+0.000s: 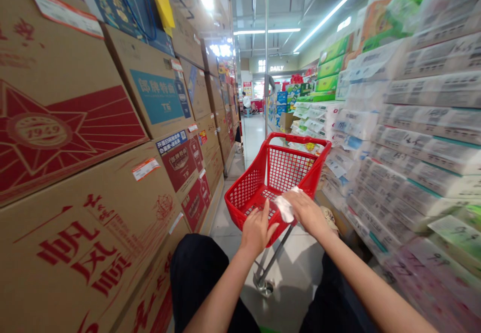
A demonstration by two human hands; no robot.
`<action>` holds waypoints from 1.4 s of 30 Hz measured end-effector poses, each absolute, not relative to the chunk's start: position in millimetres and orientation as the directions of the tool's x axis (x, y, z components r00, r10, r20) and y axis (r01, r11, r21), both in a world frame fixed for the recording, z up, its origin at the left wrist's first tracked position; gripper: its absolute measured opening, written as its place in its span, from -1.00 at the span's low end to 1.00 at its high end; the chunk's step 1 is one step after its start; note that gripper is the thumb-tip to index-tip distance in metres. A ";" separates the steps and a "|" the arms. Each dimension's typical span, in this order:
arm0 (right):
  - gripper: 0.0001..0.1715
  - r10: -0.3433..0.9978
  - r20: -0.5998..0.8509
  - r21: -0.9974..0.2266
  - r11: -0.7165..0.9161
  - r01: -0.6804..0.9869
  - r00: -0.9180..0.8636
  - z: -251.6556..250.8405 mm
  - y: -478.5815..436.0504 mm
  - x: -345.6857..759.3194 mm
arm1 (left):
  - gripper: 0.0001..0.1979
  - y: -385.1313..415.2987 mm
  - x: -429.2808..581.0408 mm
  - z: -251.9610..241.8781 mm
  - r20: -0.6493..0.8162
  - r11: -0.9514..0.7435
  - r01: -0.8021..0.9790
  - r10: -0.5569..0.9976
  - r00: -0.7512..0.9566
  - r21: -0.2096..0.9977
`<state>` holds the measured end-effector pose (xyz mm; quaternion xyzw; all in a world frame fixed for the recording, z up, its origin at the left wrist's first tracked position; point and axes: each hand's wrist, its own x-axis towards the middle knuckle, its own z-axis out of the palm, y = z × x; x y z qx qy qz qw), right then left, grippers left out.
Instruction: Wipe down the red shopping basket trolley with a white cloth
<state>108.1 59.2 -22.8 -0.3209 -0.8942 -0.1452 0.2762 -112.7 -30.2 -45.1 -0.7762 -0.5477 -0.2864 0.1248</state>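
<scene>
Work judged as in progress: a white wad [284, 209] (cloth or paper, can't be told) is held by the R hand [305, 212], pressed at/near the near rim of the red cart [288, 167]. How much of the rim & walls has been done or is left can't be told from this view; no finished patch is distinguishable. Wad is gripped under R fingers. L hand [258, 229] is loosely spread at the near rim, thumb out, nothing seen held; firm contact can't be confirmed.

Cart loc: tiled floor [302, 250], in aisle btw. cartons [86, 218] (L) & tissue packs [424, 127] (R), ahead of dark-clad legs [197, 268]. Long axis runs away down the aisle, slanted from near L to far R; taller handle end [296, 137] is pointed away, low end near.
</scene>
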 end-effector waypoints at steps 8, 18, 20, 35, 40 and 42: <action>-0.49 0.549 0.612 0.024 0.706 0.708 -0.569 -23.5 81.8 118.3 | -0.21 -30.2 -111.6 -41.0 0.593 -0.392 0.908 0.770 0.235 0.148; -0.36 0.454 0.595 0.094 0.780 0.619 -0.663 -25.6 46.8 87.3 | -0.25 -33.8 -134.9 -21.1 0.505 -0.132 0.975 0.863 0.024 0.180; -0.29 0.439 0.588 0.121 0.783 0.611 -0.679 -23.0 46.7 91.3 | -0.31 -36.3 -131.8 -21.6 0.509 -0.164 0.972 0.859 0.057 0.168; -0.28 0.489 0.637 0.120 0.701 0.703 -0.596 -26.6 57.6 119.7 | -0.50 -34.6 -139.6 -24.8 0.560 -0.323 0.939 0.803 0.203 0.122; -0.29 0.476 0.601 0.176 0.705 0.687 -0.642 -10.2 70.3 148.9 | -0.54 -35.9 -145.5 -23.3 0.553 -0.362 0.923 0.799 0.236 0.129; -0.30 0.509 0.632 0.173 0.642 0.747 -0.584 -2.6 84.3 170.2 | -0.53 -36.3 -146.0 -22.1 0.557 -0.382 0.913 0.794 0.243 0.146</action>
